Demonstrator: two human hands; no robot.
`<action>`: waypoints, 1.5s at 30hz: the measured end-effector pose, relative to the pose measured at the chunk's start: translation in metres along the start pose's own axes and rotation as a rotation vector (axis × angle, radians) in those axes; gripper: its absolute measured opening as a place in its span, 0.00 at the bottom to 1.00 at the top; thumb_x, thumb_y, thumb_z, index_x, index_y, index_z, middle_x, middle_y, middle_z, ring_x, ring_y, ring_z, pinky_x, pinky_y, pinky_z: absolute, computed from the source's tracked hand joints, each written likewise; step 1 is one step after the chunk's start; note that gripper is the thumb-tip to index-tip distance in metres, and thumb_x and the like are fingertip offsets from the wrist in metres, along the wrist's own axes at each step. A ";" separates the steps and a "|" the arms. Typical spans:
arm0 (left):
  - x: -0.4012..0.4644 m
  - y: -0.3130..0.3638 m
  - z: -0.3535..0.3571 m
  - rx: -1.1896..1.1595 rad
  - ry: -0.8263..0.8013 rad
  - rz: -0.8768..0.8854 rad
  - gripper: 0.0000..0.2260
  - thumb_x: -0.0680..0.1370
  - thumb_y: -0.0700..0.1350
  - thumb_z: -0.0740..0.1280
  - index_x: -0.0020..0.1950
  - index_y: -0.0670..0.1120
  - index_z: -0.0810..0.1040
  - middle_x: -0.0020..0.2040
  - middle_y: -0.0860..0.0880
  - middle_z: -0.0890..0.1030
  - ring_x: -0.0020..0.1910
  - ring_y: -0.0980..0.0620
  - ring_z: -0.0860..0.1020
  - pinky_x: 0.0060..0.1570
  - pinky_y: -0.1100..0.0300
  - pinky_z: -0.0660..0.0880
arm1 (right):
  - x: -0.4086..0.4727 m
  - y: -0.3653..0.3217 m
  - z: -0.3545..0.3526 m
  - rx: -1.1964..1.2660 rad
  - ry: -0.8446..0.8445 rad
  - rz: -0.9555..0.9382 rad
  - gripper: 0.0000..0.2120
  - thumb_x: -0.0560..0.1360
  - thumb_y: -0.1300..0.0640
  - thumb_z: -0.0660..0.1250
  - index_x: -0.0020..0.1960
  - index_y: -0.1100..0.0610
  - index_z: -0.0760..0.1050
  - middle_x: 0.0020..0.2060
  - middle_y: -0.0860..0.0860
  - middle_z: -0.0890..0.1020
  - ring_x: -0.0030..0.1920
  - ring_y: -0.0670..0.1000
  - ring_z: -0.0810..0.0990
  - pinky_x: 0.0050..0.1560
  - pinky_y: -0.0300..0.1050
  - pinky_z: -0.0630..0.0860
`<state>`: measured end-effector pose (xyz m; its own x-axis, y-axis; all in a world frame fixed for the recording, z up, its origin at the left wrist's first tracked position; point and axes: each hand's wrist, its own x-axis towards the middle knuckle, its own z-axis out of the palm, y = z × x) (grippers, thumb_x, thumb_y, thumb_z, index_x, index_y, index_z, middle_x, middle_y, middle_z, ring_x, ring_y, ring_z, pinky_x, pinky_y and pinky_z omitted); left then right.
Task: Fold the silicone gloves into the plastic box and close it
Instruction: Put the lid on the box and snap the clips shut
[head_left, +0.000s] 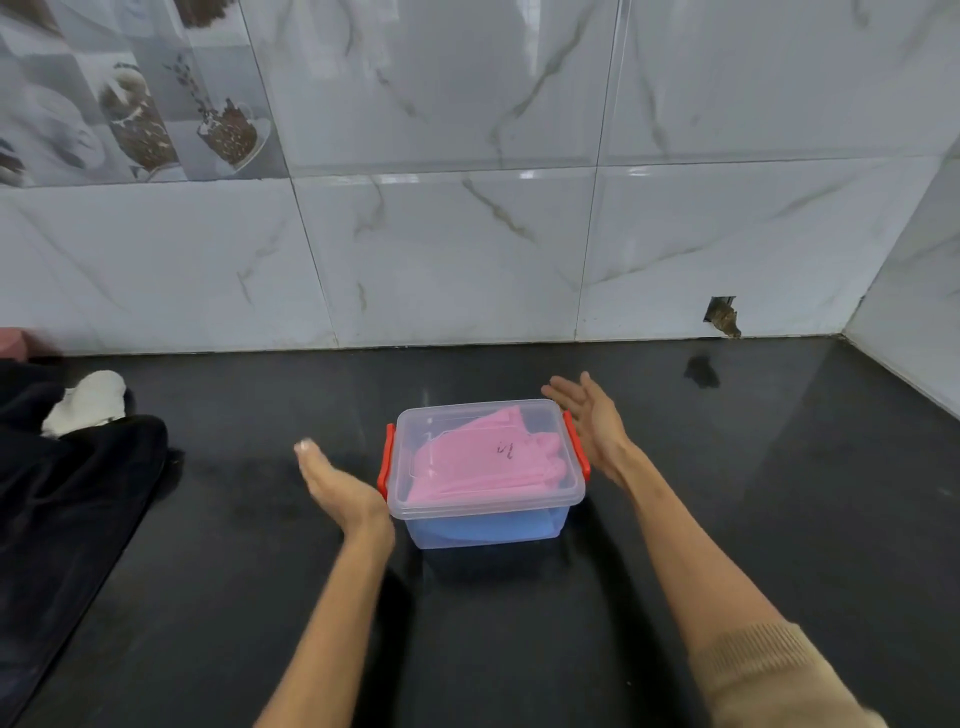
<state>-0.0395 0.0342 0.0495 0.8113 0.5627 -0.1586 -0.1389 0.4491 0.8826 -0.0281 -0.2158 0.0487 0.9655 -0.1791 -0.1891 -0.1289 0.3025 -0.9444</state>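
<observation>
A clear plastic box (483, 525) stands on the black counter with its clear lid (550, 415) on top. Red latches sit on its left side (385, 460) and right side (576, 441). Through the lid I see a folded pink silicone glove (483, 462), and below it something blue (483, 530) shows through the front wall. My left hand (335, 491) is flat, fingers apart, just left of the box by the left latch. My right hand (592, 418) is flat and open just right of the box beside the right latch. Neither hand holds anything.
The black counter (519, 623) runs back to a marble-tiled wall (467, 249) and a side wall at right (909, 312). A dark cloth (67, 493) with a white crumpled thing (85, 402) on it lies at the left. A broken hole (723, 316) marks the wall's base.
</observation>
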 end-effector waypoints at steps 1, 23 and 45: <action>-0.013 -0.012 -0.006 -0.020 0.046 0.015 0.26 0.81 0.53 0.53 0.76 0.42 0.58 0.77 0.48 0.61 0.74 0.55 0.61 0.73 0.63 0.56 | 0.002 0.006 0.000 0.012 -0.035 0.044 0.25 0.81 0.43 0.48 0.68 0.58 0.69 0.64 0.57 0.76 0.65 0.57 0.74 0.67 0.55 0.69; -0.028 -0.052 0.000 0.258 -0.073 -0.041 0.22 0.79 0.64 0.49 0.50 0.51 0.76 0.48 0.50 0.80 0.48 0.51 0.78 0.50 0.57 0.72 | -0.028 0.066 0.007 0.294 0.101 -0.080 0.25 0.77 0.41 0.52 0.30 0.47 0.79 0.30 0.46 0.81 0.34 0.45 0.80 0.37 0.41 0.77; -0.023 -0.036 -0.036 0.003 -0.583 -0.531 0.22 0.77 0.63 0.57 0.42 0.50 0.83 0.37 0.48 0.84 0.36 0.49 0.84 0.35 0.52 0.80 | -0.085 0.087 0.035 0.013 -0.037 -0.159 0.19 0.80 0.44 0.54 0.66 0.51 0.69 0.60 0.52 0.79 0.60 0.53 0.79 0.59 0.55 0.77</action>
<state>-0.0739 0.0297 0.0053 0.9358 -0.1817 -0.3022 0.3513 0.5538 0.7549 -0.1131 -0.1418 -0.0076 0.9812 -0.1908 -0.0275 0.0287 0.2855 -0.9580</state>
